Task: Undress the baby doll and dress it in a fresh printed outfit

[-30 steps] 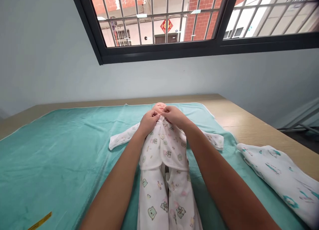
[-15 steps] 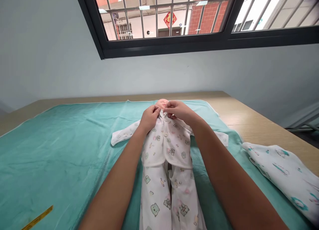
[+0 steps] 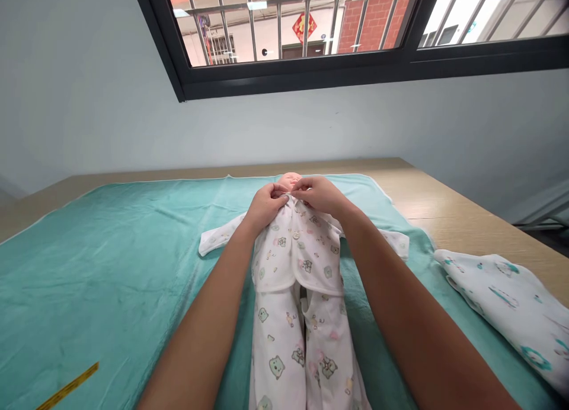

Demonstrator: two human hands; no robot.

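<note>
A baby doll (image 3: 288, 179) lies on its back on a teal towel (image 3: 111, 262), head toward the wall. It wears a white printed top (image 3: 302, 253) and matching trousers (image 3: 288, 345). My left hand (image 3: 265, 206) and my right hand (image 3: 316, 194) meet at the doll's neck. Both pinch the top's collar, fingers closed on the fabric. The hands hide most of the doll's chin and neck.
A folded white cloth with teal print (image 3: 511, 303) lies at the right on the wooden table (image 3: 444, 202). A yellow strip (image 3: 66, 387) rests on the towel at the lower left. A barred window (image 3: 311, 37) runs along the grey wall behind.
Both hands have stayed pinched at the doll's collar, with small finger shifts. The view has tilted slightly, so everything sits a little higher in the frame.
</note>
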